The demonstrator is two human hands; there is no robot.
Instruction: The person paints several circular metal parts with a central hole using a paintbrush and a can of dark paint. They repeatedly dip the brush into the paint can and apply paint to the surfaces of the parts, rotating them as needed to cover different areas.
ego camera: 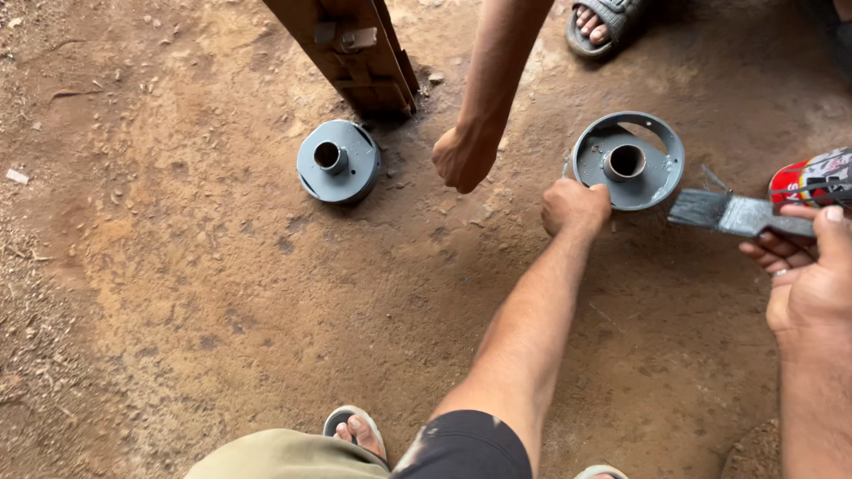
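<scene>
My left hand [577,208] reaches forward and grips the near rim of a round grey-painted metal part [661,173] with a central tube, which lies on the dirt ground. At the right edge, my right hand [803,284] holds a flat paintbrush [732,213] whose grey-coated bristles point toward that part. A red and white can [812,177] sits just above my right thumb; whether the hand also holds it is unclear. A second grey round part [339,161] lies to the left, untouched.
Another person's arm comes down from the top, its fist [464,158] closed between the two parts, and their sandalled foot [599,22] is at the top. A wooden post with metal fittings [355,53] stands behind the left part. My sandalled foot [355,432] is at the bottom.
</scene>
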